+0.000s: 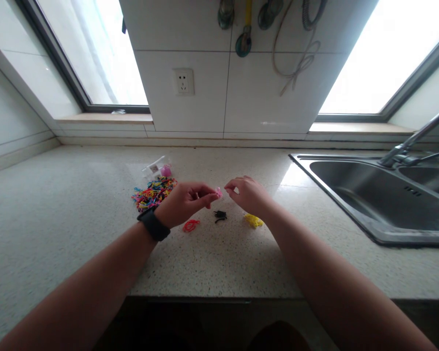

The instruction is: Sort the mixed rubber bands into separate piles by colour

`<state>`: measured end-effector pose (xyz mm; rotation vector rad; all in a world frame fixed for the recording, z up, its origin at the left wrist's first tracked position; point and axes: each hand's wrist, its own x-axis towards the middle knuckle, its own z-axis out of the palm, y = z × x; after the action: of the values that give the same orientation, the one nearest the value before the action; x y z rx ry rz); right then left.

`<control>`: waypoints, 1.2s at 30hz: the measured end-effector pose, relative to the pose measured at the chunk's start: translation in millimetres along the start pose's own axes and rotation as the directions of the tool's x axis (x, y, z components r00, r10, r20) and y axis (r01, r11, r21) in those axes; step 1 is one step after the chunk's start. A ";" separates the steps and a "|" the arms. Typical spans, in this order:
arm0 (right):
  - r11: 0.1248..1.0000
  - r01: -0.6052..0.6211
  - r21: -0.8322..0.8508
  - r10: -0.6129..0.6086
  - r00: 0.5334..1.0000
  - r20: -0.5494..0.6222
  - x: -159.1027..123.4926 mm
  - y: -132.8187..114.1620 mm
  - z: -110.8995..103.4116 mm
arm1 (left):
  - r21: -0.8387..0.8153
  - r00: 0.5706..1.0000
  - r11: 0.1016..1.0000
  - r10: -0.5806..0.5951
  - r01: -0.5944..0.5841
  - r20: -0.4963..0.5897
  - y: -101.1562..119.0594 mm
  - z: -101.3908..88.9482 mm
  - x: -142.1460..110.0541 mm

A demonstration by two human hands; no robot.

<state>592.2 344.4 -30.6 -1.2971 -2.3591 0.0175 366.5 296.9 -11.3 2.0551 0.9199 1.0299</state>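
My left hand (pixel 190 200), with a black band at the wrist, pinches a small bunch of pink rubber bands (pixel 218 193) between thumb and fingertips. Just to the right, my right hand (pixel 247 191) has its thumb and forefinger drawn together; whatever is between them is too small to make out. Beneath the hands, small heaps of red rubber bands (pixel 190 225), black rubber bands (pixel 220 214) and yellow rubber bands (pixel 254 221) lie apart on the counter. Partly behind my left hand is a larger mixed pile of colourful rubber bands (pixel 151 193).
A clear plastic bag (pixel 155 167) and a pink ball-like item (pixel 166 170) lie behind the mixed pile. The speckled counter (pixel 212 263) runs back to a tiled wall with a socket (pixel 183 82). On the right is a steel sink (pixel 351 195) with a faucet (pixel 406 146).
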 end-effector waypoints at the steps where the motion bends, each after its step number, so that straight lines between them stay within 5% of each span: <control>1: 1.000 0.001 0.002 -0.001 1.000 -0.004 -0.4 -0.2 -0.4 | -0.044 1.000 0.999 0.002 -0.002 -0.007 1.8 0.2 0.2; 5: 1.000 0.010 0.013 -0.010 1.000 -0.013 -0.7 -1.4 -1.1 | -0.164 1.000 0.986 -0.005 0.001 -0.024 5.7 -0.3 1.2; 11: 1.000 -0.010 0.019 0.011 1.000 -0.025 0.2 0.2 -2.8 | -0.111 0.995 0.992 -0.067 0.058 -0.076 -3.1 1.3 2.8; 17: 0.999 -0.045 0.030 0.047 0.998 -0.051 1.4 -0.7 -3.8 | 0.200 0.988 0.971 -0.117 0.135 -0.099 -25.0 6.9 14.3; 23: 0.998 0.000 0.068 0.009 0.992 -0.127 1.3 -5.1 -4.4 | 0.613 0.990 0.781 -0.046 0.120 -0.134 -37.2 6.6 25.8; 36: 0.998 -0.021 0.061 0.029 0.992 -0.123 0.3 0.1 -8.1 | 0.654 0.996 0.753 -0.085 0.068 -0.006 -43.8 5.8 24.4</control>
<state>595.2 343.1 -23.1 -1.2620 -2.2215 0.0151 369.4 338.8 -39.2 2.5511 1.5018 0.6774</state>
